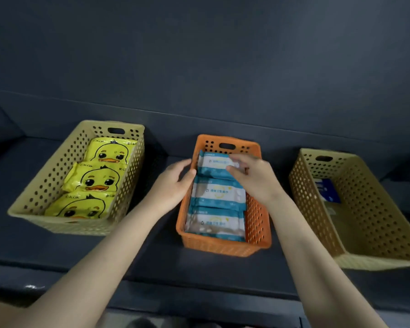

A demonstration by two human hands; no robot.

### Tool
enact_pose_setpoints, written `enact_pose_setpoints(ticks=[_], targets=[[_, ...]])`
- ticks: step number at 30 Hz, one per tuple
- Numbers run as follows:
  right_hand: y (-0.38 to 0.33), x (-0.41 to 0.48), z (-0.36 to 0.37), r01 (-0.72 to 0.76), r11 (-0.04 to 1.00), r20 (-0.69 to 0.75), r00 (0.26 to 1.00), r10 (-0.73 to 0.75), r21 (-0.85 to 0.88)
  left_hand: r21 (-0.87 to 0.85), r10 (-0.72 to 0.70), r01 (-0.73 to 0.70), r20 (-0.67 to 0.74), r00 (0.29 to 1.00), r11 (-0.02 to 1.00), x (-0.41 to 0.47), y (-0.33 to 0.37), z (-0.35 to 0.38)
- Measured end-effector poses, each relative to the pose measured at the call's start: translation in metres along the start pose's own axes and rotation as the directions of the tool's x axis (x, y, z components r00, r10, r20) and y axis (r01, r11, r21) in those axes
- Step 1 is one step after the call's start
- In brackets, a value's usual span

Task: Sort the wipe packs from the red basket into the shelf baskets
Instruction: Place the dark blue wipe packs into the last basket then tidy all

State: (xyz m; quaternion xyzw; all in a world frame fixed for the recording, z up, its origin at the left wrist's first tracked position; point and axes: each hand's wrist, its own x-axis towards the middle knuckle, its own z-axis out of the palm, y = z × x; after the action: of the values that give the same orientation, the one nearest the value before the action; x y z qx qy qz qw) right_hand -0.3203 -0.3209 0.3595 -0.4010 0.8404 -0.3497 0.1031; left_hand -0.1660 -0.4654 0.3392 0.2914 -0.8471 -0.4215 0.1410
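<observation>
Taking the orange basket [258, 223] at the middle of the dark shelf [152, 261] as the landmark, the sorting looks well advanced. Inside it lie 3 teal-and-white wipe packs in a row: the nearest pack [214, 224], the middle pack [217, 192] and the far pack [213, 165], which sits tilted against the far wall with its near edge over the middle one.

The right hand [253, 178] is closed on the far pack, thumb on its face and fingers over its top edge, apparently seating it. The left hand [173, 183] is open, its fingers at the orange basket's left rim and its thumb touching the far pack's left edge, steadying rather than gripping.

To the left of the orange basket, a pale yellow basket [45, 185] already holds 3 yellow duck-print packs [92, 181], overlapped front to back. To its right, a tan basket [374, 233] holds what looks like 1 dark blue pack [327, 190] against its left wall, with a paler item just in front of it that I cannot identify.

The red source basket is out of view, so how many packs remain cannot be told. By fill alone, the tan basket has the most room left.
</observation>
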Motion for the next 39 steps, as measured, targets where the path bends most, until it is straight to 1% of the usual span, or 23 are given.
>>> enact_pose_setpoints(ticks=[2, 5, 8, 9, 12, 14, 16, 19, 23, 27, 31, 33, 36, 37, 39], targets=[[-0.006, -0.037, -0.002, -0.019, 0.998, -0.069, 0.997, 0.023, 0.052, -0.027, 0.038, -0.039, -0.023, 0.999, 0.999, -0.024, -0.003, -0.004], [-0.016, -0.105, 0.004, -0.058, 0.996, -0.173, 0.982, 0.069, 0.070, -0.061, 0.105, -0.107, -0.027, 0.994, 0.992, -0.073, -0.016, -0.010], [-0.031, -0.182, 0.020, -0.069, 0.997, -0.336, 0.939, 0.073, 0.024, -0.101, 0.205, -0.207, -0.028, 0.978, 0.973, -0.135, -0.040, -0.015], [-0.035, -0.208, 0.030, -0.092, 0.996, -0.365, 0.927, 0.089, 0.011, -0.113, 0.223, -0.223, -0.012, 0.975, 0.968, -0.157, -0.051, -0.016], [-0.043, -0.288, 0.070, -0.226, 0.972, -0.329, 0.915, 0.234, 0.062, -0.139, 0.227, -0.212, 0.101, 0.969, 0.967, -0.224, -0.085, -0.015], [-0.043, -0.339, 0.098, -0.318, 0.943, -0.283, 0.900, 0.333, 0.098, -0.156, 0.188, -0.158, 0.200, 0.962, 0.975, -0.265, -0.108, -0.009], [-0.042, -0.387, 0.119, -0.416, 0.906, -0.209, 0.882, 0.422, 0.076, -0.145, 0.131, -0.091, 0.299, 0.945, 0.985, -0.302, -0.126, -0.001], [-0.034, -0.444, 0.137, -0.565, 0.820, -0.122, 0.811, 0.573, 0.094, -0.119, 0.103, -0.060, 0.395, 0.913, 0.991, -0.337, -0.147, 0.020], [-0.010, -0.501, 0.145, -0.702, 0.695, -0.111, 0.687, 0.718, 0.156, -0.113, 0.033, 0.034, 0.546, 0.837, 0.993, -0.358, -0.151, 0.059], [0.028, -0.539, 0.127, -0.774, 0.610, -0.116, 0.599, 0.792, 0.171, -0.090, 0.002, 0.072, 0.637, 0.771, 0.993, -0.362, -0.137, 0.107], [0.083, -0.565, 0.100, -0.816, 0.541, -0.095, 0.534, 0.840, 0.204, -0.033, -0.040, 0.090, 0.710, 0.703, 0.995, -0.364, -0.117, 0.173], [0.122, -0.574, 0.088, -0.835, 0.503, -0.075, 0.499, 0.863, 0.223, 0.007, -0.089, 0.121, 0.714, 0.694, 0.993, -0.364, -0.106, 0.214], [0.190, -0.580, 0.079, -0.858, 0.470, -0.037, 0.473, 0.880, 0.206, 0.070, -0.171, 0.171, 0.701, 0.692, 0.983, -0.363, -0.099, 0.283], [0.214, -0.581, 0.079, -0.858, 0.470, -0.031, 0.475, 0.880, 0.206, 0.092, -0.204, 0.196, 0.699, 0.685, 0.976, -0.362, -0.101, 0.309], [0.261, -0.582, 0.082, -0.882, 0.430, -0.004, 0.438, 0.899, 0.194, 0.139, -0.274, 0.251, 0.700, 0.659, 0.958, -0.360, -0.111, 0.358]])
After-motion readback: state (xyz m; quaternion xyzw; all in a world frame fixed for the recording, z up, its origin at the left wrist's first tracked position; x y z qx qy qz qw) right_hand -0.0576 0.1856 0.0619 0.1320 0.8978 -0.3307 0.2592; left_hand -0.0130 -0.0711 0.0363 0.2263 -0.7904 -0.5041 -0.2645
